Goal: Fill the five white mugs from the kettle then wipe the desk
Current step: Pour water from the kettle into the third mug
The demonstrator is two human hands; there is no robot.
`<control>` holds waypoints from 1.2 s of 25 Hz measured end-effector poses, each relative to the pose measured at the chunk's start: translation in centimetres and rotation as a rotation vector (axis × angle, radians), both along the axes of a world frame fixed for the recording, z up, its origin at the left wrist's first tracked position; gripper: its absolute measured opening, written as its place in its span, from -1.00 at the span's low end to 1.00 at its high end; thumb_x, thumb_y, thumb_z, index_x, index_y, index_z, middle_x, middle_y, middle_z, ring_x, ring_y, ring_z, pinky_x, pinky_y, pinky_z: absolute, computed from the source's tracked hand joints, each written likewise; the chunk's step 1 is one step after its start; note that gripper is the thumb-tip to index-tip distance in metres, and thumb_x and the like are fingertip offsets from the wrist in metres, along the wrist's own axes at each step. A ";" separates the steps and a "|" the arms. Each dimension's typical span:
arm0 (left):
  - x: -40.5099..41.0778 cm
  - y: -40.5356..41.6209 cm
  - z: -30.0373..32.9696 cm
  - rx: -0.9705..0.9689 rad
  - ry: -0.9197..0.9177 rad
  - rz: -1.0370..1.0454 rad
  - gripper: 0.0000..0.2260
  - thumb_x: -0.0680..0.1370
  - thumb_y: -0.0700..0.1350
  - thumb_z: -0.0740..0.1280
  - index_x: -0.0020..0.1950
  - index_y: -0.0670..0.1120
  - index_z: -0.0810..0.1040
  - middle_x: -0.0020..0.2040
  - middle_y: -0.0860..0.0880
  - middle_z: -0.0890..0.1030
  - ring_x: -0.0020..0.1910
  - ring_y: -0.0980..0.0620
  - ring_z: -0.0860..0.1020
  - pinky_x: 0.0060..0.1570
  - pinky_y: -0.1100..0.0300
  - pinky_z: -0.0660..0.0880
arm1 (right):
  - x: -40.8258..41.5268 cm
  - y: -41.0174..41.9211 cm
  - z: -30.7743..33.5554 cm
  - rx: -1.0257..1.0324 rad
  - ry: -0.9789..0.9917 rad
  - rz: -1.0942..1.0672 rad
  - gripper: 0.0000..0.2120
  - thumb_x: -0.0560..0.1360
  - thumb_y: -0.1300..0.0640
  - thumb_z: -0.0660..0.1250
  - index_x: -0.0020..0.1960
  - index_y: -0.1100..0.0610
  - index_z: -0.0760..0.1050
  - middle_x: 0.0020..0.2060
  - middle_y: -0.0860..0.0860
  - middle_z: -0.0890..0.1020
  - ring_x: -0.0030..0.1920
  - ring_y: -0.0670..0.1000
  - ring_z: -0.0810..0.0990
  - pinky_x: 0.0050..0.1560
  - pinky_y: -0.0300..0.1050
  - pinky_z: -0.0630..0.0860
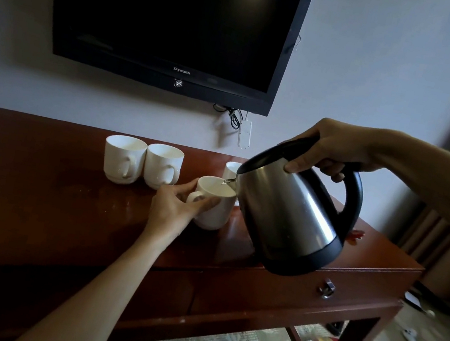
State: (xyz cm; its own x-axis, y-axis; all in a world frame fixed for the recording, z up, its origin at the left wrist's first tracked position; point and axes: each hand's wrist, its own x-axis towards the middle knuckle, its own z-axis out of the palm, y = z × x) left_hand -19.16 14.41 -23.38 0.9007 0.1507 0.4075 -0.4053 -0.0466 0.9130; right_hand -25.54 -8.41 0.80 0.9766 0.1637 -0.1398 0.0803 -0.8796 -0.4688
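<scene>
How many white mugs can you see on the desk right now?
4. Two side by side at the back left, one under the spout steadied by the left hand, one partly hidden behind the kettle. A fifth may be hidden.

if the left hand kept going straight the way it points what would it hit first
The left hand already touches the mug being filled, so that mug; beyond it likely the tilted kettle.

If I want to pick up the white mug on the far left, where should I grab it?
Take the far-left mug by its handle. The mug stands upright on the desk, and its handle loop faces you, so reach in from the front. Its right side is close against the next mug, so probably little room for fingers there.
</scene>
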 end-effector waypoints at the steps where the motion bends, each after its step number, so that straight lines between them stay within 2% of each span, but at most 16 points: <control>1: 0.0 -0.1 0.0 -0.002 0.003 0.000 -0.15 0.14 0.34 0.60 0.33 -0.06 0.65 0.17 0.00 0.72 0.20 0.15 0.64 0.26 0.04 0.59 | 0.0 0.0 -0.1 -0.004 -0.002 -0.001 -0.53 0.41 0.18 0.57 0.18 0.43 0.55 -0.54 -0.02 0.21 -0.55 -0.05 0.17 -0.50 -0.19 0.28; 6: -0.2 -0.3 0.3 -0.018 -0.017 0.001 -0.23 0.20 0.24 0.60 0.34 -0.07 0.65 0.18 -0.01 0.72 0.20 0.15 0.63 0.24 0.13 0.58 | -0.1 0.0 0.2 -0.026 0.016 0.001 -0.58 0.41 0.17 0.57 0.08 0.44 0.54 -0.53 0.00 0.22 -0.54 -0.04 0.18 -0.47 -0.19 0.32; 11: 0.0 -0.1 0.1 -0.018 -0.025 -0.002 -0.23 0.20 0.27 0.61 0.33 -0.06 0.65 0.17 0.01 0.72 0.20 0.15 0.64 0.23 0.10 0.60 | -0.2 0.2 0.4 -0.038 0.042 0.005 -0.74 0.42 0.15 0.56 -0.02 0.26 0.58 -0.53 0.00 0.20 -0.53 -0.03 0.17 -0.47 -0.18 0.32; 13: 0.1 -0.1 0.0 -0.010 -0.021 0.001 -0.21 0.18 0.31 0.61 0.32 -0.05 0.66 0.16 0.02 0.73 0.19 0.16 0.64 0.22 0.09 0.60 | -0.2 0.2 0.4 -0.045 0.043 0.002 -0.73 0.43 0.15 0.56 0.01 0.27 0.58 -0.54 -0.01 0.20 -0.53 -0.03 0.16 -0.47 -0.19 0.31; 17: 0.0 -0.1 0.0 0.007 -0.008 0.020 -0.17 0.13 0.35 0.61 0.32 -0.02 0.66 0.05 0.12 0.74 0.04 0.33 0.64 0.15 0.17 0.61 | 0.0 0.1 0.4 -0.046 0.043 -0.008 -0.66 0.44 0.17 0.55 0.07 0.37 0.58 -0.54 -0.02 0.21 -0.53 -0.04 0.17 -0.48 -0.18 0.30; 20: 0.1 -0.2 0.0 -0.004 -0.009 0.012 -0.17 0.14 0.37 0.57 0.31 -0.02 0.67 0.08 0.08 0.75 0.09 0.24 0.65 0.18 0.10 0.62 | -0.1 0.2 0.3 -0.038 0.050 -0.002 -0.71 0.42 0.16 0.56 0.00 0.30 0.57 -0.54 -0.02 0.21 -0.52 -0.02 0.16 -0.46 -0.18 0.29; 25: -0.1 -0.1 0.1 -0.002 -0.009 0.018 -0.18 0.14 0.37 0.57 0.30 -0.02 0.67 0.09 0.06 0.75 0.10 0.21 0.66 0.18 0.08 0.63 | -0.2 0.2 0.4 -0.047 0.041 -0.015 -0.57 0.43 0.16 0.56 0.11 0.44 0.52 -0.54 -0.02 0.20 -0.53 -0.03 0.17 -0.47 -0.19 0.31; 30: -0.2 -0.1 0.2 0.030 0.004 0.034 -0.16 0.13 0.40 0.53 0.31 0.00 0.67 0.07 0.07 0.75 0.08 0.19 0.67 0.15 0.03 0.64 | 0.0 0.2 0.3 -0.038 0.050 -0.014 -0.53 0.39 0.14 0.58 0.13 0.42 0.54 -0.53 -0.02 0.20 -0.52 -0.02 0.16 -0.46 -0.19 0.30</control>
State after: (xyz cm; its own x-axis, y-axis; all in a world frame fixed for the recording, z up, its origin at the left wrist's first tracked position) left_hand -19.32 14.27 -23.20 0.8968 0.1691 0.4088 -0.3995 -0.0873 0.9126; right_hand -25.58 -8.17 1.14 0.9704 0.1435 -0.1943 0.0450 -0.8978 -0.4380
